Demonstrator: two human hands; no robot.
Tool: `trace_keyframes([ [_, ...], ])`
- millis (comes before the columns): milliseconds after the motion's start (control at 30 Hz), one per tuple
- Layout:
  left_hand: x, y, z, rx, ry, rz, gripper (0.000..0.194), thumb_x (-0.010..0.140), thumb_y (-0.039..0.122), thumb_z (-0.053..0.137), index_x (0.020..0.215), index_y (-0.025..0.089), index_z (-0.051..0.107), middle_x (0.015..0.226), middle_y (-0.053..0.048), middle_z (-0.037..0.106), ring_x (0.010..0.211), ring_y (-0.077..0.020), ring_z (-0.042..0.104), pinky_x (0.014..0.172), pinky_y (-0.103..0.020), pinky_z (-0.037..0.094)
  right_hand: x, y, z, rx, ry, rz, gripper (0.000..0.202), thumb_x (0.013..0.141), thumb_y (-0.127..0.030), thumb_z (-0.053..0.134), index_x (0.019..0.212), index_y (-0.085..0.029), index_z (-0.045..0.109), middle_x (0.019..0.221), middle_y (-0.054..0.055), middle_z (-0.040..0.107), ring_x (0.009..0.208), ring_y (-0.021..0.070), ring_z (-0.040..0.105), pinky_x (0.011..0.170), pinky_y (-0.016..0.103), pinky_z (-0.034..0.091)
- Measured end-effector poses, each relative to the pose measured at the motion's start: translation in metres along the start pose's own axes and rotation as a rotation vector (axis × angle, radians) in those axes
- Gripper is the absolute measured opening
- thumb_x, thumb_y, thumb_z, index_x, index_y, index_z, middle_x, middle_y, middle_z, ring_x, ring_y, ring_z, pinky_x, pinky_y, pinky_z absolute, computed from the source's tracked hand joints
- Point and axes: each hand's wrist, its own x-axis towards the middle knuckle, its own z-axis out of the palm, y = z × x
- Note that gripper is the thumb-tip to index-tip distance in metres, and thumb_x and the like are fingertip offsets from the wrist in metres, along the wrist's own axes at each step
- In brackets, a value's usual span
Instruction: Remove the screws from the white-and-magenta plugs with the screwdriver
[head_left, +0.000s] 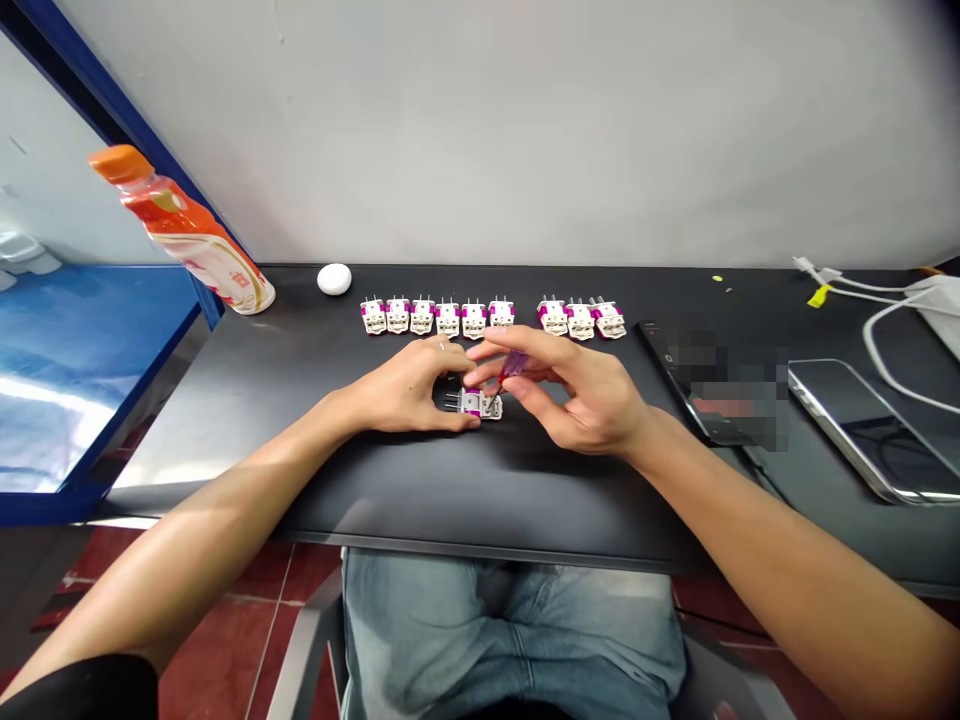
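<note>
My left hand (pixel 416 385) rests on the black desk, thumb and fingers closed around a small white-and-purple plug (pixel 472 403) whose metal pins point left. In my right hand (pixel 574 390) a small screwdriver (pixel 513 364) with a see-through purple-red handle is pinched between the fingers. Its thin shaft slants down to the right end of the plug, where the tip seems to touch. Behind my hands stand similar plugs with pins up: several in a left row (pixel 448 318) and three in a right group (pixel 580 320).
An orange-capped bottle (pixel 196 240) stands at the back left, near a white egg-shaped object (pixel 334 279). To the right lie a black phone (pixel 682 385) and a silver-edged device (pixel 874 430). White cables (pixel 885 340) run along the far right. The desk's front edge (pixel 480 552) is close to my lap.
</note>
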Motion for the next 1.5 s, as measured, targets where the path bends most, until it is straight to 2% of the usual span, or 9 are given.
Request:
trace_keyframes([
  [133, 0.0, -0.0004, 0.0004, -0.001, 0.015, 0.004, 0.021, 0.091, 0.036, 0.087, 0.104, 0.022, 0.079, 0.108, -0.003, 0.081, 0.103, -0.0247, 0.071, 0.097, -0.038, 0.052, 0.0001, 0.0, 0.0001, -0.107, 0.105, -0.105, 0.063, 0.103, -0.01, 0.084, 0.16, -0.031, 0.068, 0.105, 0.0, 0.088, 0.081, 0.0137, 0.084, 0.078, 0.024, 0.074],
  [267, 0.0004, 0.0007, 0.0008, -0.005, 0.01, 0.008, 0.019, 0.091, 0.036, 0.086, 0.1, 0.022, 0.076, 0.106, -0.004, 0.079, 0.101, -0.0246, 0.07, 0.095, -0.038, 0.052, -0.0007, -0.0006, -0.001, 0.023, -0.047, 0.028, 0.067, 0.113, -0.01, 0.065, 0.175, -0.032, 0.05, 0.141, 0.009, 0.084, 0.106, 0.0167, 0.089, 0.094, 0.029, 0.076],
  [533, 0.0006, 0.0012, 0.0037, 0.04, 0.02, 0.028, 0.019, 0.091, 0.036, 0.082, 0.1, 0.022, 0.073, 0.1, -0.004, 0.075, 0.095, -0.0249, 0.067, 0.093, -0.04, 0.053, -0.0005, -0.0024, -0.0023, -0.013, -0.086, 0.032, 0.073, 0.113, -0.008, 0.065, 0.178, -0.035, 0.047, 0.143, 0.007, 0.085, 0.106, 0.0152, 0.089, 0.095, 0.026, 0.075],
  [700, 0.0, 0.0003, 0.0051, 0.061, 0.033, 0.017, 0.024, 0.089, 0.034, 0.083, 0.108, 0.021, 0.076, 0.106, -0.005, 0.076, 0.102, -0.0263, 0.068, 0.096, -0.04, 0.053, 0.0016, -0.0025, -0.0038, -0.145, 0.038, -0.08, 0.073, 0.104, -0.011, 0.084, 0.168, -0.037, 0.061, 0.104, -0.003, 0.09, 0.08, 0.0137, 0.086, 0.077, 0.023, 0.073],
  [833, 0.0001, -0.0002, 0.0049, 0.058, 0.019, 0.027, 0.02, 0.09, 0.035, 0.082, 0.103, 0.022, 0.074, 0.104, -0.005, 0.076, 0.101, -0.0263, 0.068, 0.095, -0.041, 0.053, 0.0018, -0.0032, -0.0052, -0.104, -0.049, -0.017, 0.071, 0.111, -0.009, 0.07, 0.175, -0.034, 0.052, 0.136, 0.004, 0.089, 0.103, 0.0158, 0.09, 0.093, 0.027, 0.076],
  [1000, -0.0004, -0.0019, 0.0059, 0.073, 0.019, 0.002, 0.025, 0.089, 0.034, 0.085, 0.11, 0.022, 0.078, 0.104, -0.005, 0.076, 0.105, -0.0276, 0.068, 0.096, -0.04, 0.053, 0.0035, -0.0052, -0.0057, -0.329, 0.135, -0.148, 0.064, 0.101, -0.02, 0.092, 0.158, -0.038, 0.07, 0.084, -0.009, 0.089, 0.063, 0.0133, 0.082, 0.059, 0.02, 0.068],
  [1167, -0.0001, -0.0025, 0.0069, 0.078, 0.034, 0.02, 0.025, 0.088, 0.033, 0.085, 0.108, 0.022, 0.076, 0.104, -0.005, 0.076, 0.101, -0.0269, 0.067, 0.094, -0.04, 0.053, 0.0043, -0.0052, -0.0056, -0.207, -0.018, -0.126, 0.062, 0.115, -0.015, 0.066, 0.174, -0.03, 0.053, 0.125, 0.003, 0.091, 0.099, 0.0164, 0.091, 0.087, 0.027, 0.076],
  [1333, -0.0002, -0.003, 0.0076, 0.084, 0.024, 0.008, 0.024, 0.089, 0.033, 0.086, 0.107, 0.022, 0.077, 0.105, -0.005, 0.076, 0.103, -0.0272, 0.067, 0.095, -0.039, 0.053, 0.0038, -0.0062, -0.0049, -0.352, 0.096, -0.169, 0.052, 0.104, -0.021, 0.088, 0.152, -0.032, 0.072, 0.086, -0.006, 0.088, 0.067, 0.0135, 0.082, 0.056, 0.023, 0.063],
  [1500, 0.0004, -0.0038, 0.0076, 0.095, 0.033, 0.035, 0.025, 0.088, 0.031, 0.086, 0.108, 0.021, 0.075, 0.101, -0.004, 0.074, 0.097, -0.0252, 0.066, 0.095, -0.039, 0.053, 0.0052, -0.0088, -0.0047, -0.216, -0.028, -0.093, 0.045, 0.115, -0.013, 0.064, 0.157, -0.028, 0.066, 0.116, 0.001, 0.092, 0.093, 0.0144, 0.09, 0.082, 0.026, 0.075],
])
